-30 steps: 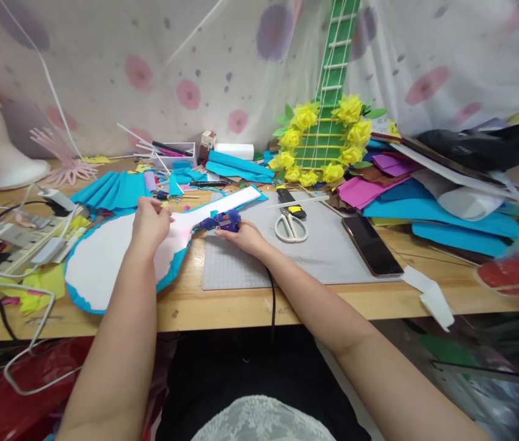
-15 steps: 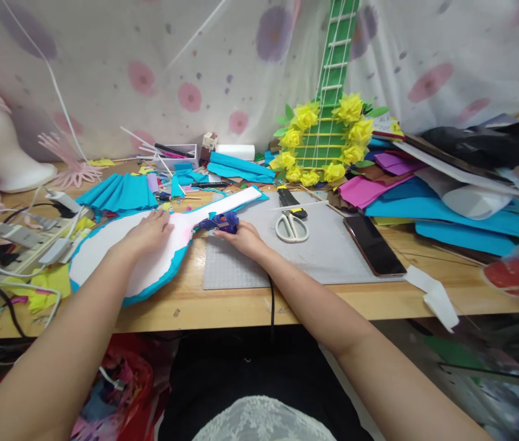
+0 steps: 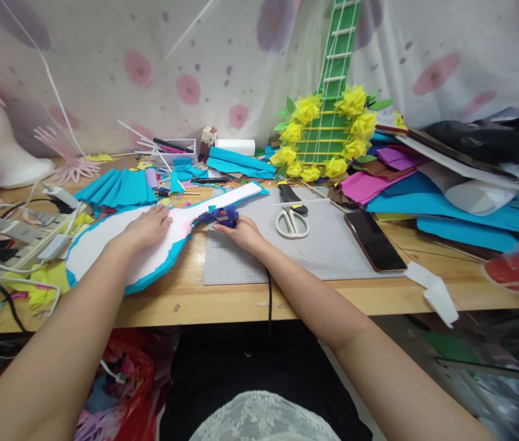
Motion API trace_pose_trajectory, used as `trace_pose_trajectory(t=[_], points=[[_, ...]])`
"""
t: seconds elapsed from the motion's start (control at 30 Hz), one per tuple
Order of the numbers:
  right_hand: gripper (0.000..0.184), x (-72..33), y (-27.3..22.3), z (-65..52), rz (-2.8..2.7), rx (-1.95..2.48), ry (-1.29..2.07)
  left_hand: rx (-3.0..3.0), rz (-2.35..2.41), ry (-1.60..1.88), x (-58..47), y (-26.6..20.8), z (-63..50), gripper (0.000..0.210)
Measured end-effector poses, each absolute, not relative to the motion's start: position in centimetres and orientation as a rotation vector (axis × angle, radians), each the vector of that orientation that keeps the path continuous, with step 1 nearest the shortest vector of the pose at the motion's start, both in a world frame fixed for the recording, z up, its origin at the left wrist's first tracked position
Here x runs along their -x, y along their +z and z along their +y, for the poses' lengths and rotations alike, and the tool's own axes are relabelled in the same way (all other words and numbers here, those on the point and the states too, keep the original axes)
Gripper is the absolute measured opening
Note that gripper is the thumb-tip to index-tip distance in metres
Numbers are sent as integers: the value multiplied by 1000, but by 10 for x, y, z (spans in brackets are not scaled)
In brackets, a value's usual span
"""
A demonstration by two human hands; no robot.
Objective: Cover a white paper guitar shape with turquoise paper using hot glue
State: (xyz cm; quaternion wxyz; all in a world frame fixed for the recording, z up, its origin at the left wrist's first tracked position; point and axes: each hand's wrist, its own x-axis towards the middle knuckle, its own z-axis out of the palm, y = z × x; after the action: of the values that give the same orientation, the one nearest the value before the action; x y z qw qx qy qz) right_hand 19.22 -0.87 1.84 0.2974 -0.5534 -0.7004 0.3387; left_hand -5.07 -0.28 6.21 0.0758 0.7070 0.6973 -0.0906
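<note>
A guitar-shaped white board with blue paper wrapped round its edge lies on the table, its neck pointing to the back right. My left hand rests flat on the board's body, fingers stretched out. In my right hand is a blue hot glue gun, held with its nozzle at the board's edge where body meets neck. The glue gun's black cord hangs over the table's front. Whether glue is coming out cannot be made out.
Scissors and a black utility knife lie on a grey cutting mat, with a phone at its right. A green paper guitar with yellow flowers stands behind. Coloured paper is piled right; a power strip sits left.
The glue gun has shifted slightly along the board's edge toward the neck, and the board has tilted or turned a little. My left hand stays flat on it.
</note>
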Motion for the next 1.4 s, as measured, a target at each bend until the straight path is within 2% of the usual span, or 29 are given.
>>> trace_pose_trajectory(t=[1.4], points=[[41, -206, 24, 1, -1858, 1541, 853, -2068, 2033, -364, 55, 71, 3, 58]])
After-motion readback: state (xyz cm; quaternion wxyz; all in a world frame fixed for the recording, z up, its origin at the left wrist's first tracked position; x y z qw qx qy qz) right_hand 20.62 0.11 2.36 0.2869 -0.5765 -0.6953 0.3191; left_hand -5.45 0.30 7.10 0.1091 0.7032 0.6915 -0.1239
